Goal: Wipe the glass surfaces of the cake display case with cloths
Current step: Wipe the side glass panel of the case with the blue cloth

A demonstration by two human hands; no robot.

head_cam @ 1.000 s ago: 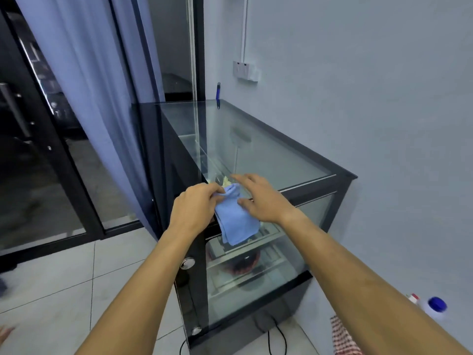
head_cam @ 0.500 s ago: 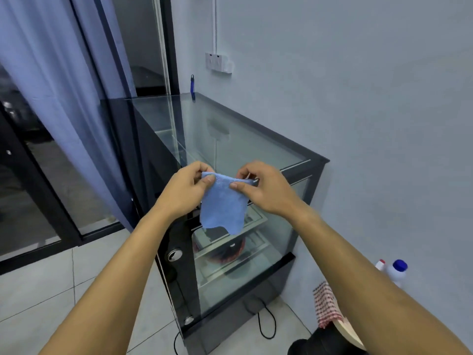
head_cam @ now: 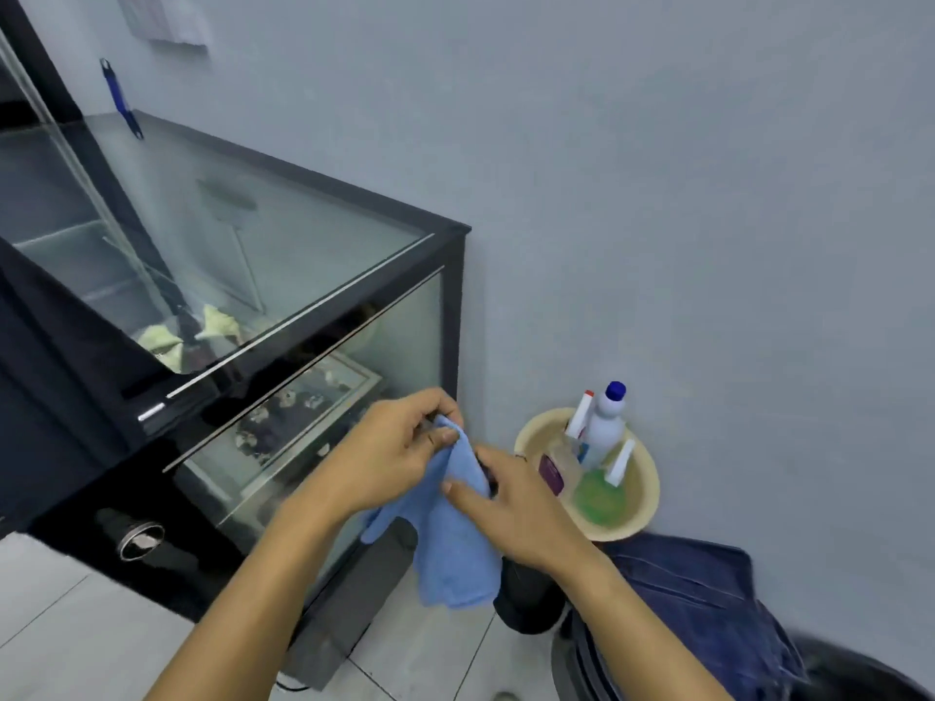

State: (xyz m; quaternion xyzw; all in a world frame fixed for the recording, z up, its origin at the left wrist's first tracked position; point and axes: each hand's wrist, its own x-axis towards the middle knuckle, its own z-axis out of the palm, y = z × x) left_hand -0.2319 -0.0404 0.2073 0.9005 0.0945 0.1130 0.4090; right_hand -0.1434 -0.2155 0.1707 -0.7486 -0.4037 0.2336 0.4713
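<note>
A black-framed glass cake display case (head_cam: 458,306) fills the left of the view, with cakes on shelves behind its end pane. In front of its lower right corner I hold a light blue cloth (head_cam: 455,543) in the air. My left hand (head_cam: 394,452) pinches the cloth's top corner between thumb and fingers. My right hand (head_cam: 516,508) presses against the cloth just below, its fingers on the fabric. The rest of the cloth hangs loose beneath both hands, clear of the glass.
A beige basin (head_cam: 642,503) on the floor by the wall holds a white bottle with a blue cap (head_cam: 604,422), spray bottles and a green scrubber. Blue denim fabric (head_cam: 708,599) lies at lower right. A grey wall runs behind; white tiles cover the floor.
The view has swung right and downward. Both hands with the cloth have dropped from the case's top edge to its lower right corner, and the basin has come into view.
</note>
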